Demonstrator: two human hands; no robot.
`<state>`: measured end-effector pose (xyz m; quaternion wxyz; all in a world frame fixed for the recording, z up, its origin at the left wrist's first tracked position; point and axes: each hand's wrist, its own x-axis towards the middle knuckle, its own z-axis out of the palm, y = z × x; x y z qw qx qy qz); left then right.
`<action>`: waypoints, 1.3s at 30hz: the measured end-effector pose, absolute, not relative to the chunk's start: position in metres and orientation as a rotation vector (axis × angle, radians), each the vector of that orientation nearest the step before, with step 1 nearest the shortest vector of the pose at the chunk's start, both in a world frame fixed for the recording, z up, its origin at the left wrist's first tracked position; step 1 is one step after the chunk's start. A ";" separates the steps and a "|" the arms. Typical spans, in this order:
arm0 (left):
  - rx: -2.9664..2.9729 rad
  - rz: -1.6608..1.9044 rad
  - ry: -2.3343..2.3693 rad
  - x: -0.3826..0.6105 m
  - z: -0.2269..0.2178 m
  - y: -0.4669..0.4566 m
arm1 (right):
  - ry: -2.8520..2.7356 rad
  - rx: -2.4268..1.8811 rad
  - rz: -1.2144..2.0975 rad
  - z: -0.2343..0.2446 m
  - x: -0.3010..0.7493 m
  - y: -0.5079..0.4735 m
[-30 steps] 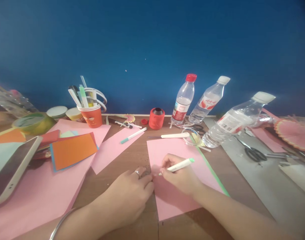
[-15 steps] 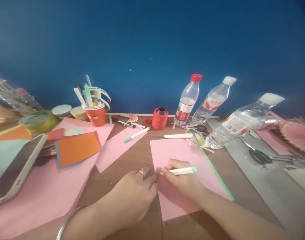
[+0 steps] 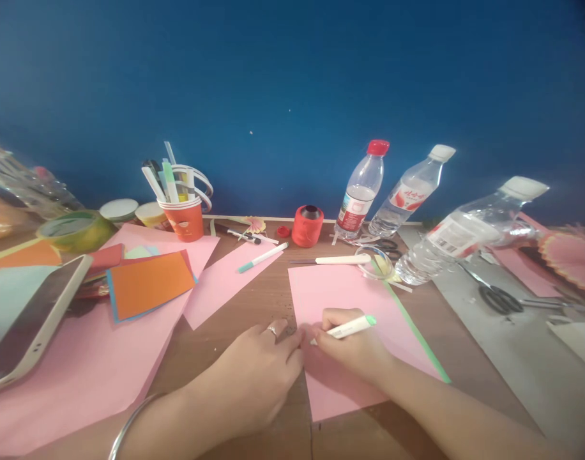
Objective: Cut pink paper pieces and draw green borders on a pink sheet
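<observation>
A pink sheet of paper (image 3: 340,291) lies on the wooden table in front of me. My right hand (image 3: 352,348) rests on it, fingers closed round a white marker with a green cap (image 3: 350,326), whose tip touches the sheet near its left edge. My left hand (image 3: 257,377) lies palm down at that left edge, fingers together and pressing on the paper's border. It wears a ring, and a metal bangle circles the wrist.
Three water bottles (image 3: 359,191) stand or lean at the back right, beside a red spool (image 3: 306,226). An orange cup of pens (image 3: 183,214) stands back left. A phone (image 3: 29,322), coloured papers (image 3: 149,284), loose pens and scissors (image 3: 501,299) lie around.
The right hand slid a little down the sheet's left edge with the marker, and the left hand followed beside it. The view shifted slightly.
</observation>
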<state>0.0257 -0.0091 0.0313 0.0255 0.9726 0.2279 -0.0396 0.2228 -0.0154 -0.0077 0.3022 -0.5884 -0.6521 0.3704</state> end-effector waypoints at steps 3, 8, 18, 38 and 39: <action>3.005 -0.103 0.703 0.026 0.032 -0.009 | -1.747 -1.550 0.985 -0.007 0.223 -0.015; 3.008 -0.110 0.694 0.025 0.031 -0.010 | -1.758 -1.554 0.978 -0.005 0.222 -0.015; 2.998 -0.141 0.694 0.026 0.032 -0.009 | -1.617 -1.542 1.112 -0.005 0.224 -0.016; 2.986 -0.125 0.700 0.025 0.030 -0.009 | -1.766 -1.521 1.058 -0.005 0.222 -0.018; 2.985 -0.123 0.700 0.025 0.031 -0.009 | -1.753 -1.516 1.101 -0.005 0.222 -0.018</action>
